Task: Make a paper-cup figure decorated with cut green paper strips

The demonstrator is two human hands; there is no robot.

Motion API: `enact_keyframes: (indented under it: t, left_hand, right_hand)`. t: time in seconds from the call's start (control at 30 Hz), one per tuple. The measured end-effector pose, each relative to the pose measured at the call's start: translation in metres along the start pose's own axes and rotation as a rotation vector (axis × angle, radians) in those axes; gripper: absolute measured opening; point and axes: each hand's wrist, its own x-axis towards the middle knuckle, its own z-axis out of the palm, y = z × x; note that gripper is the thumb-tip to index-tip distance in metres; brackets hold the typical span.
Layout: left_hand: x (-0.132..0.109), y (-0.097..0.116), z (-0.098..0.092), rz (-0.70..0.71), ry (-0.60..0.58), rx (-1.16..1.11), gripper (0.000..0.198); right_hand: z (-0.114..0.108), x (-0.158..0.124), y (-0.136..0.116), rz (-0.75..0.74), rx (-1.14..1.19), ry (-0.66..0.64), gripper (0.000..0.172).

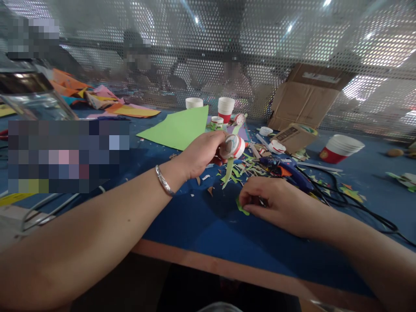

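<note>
Your left hand (204,151) grips a short paper cup (235,146), green strip (229,171) hanging below. Your right hand (276,201) seems pinched on a green scrap (242,209); contact partly hidden.

"Where is there room to pass?"
"Over the bare blue tabletop (201,225) near its front edge, between the left forearm (107,225) and the right hand (276,203)."
"And beyond the right hand?"
"A glue gun (295,174) lies just past it, its black cable (388,224) trailing beyond the forearm."
"Straight ahead?"
"Paper scraps (235,171) litter the surface, and a red-and-white cup stack (225,108) stands farther back, before the perforated screen (201,56)."
"Left of that?"
"A green sheet (180,128) blocks it."
</note>
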Motion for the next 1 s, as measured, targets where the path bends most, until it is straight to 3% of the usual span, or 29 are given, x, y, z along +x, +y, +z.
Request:
enact_keyframes:
  t: [0.3,0.47,0.7,1.0]
  left_hand:
    - [-0.001,-0.001,0.001,-0.042,-0.044,0.007,0.024]
    - [-0.003,0.0,0.003,-0.065,-0.083,0.031,0.028]
    - [-0.005,-0.001,0.007,-0.1,-0.143,0.107,0.035]
    - [-0.01,0.002,0.011,-0.073,-0.17,0.21,0.03]
  right_hand:
    - [-0.011,-0.004,-0.009,0.078,0.252,0.131,0.004]
    - [-0.013,-0.006,-0.004,0.027,0.292,0.256,0.003]
    - [-0.008,-0.003,-0.001,0.045,0.424,0.428,0.032]
    - [-0.006,0.0,-0.005,0.071,0.493,0.423,0.049]
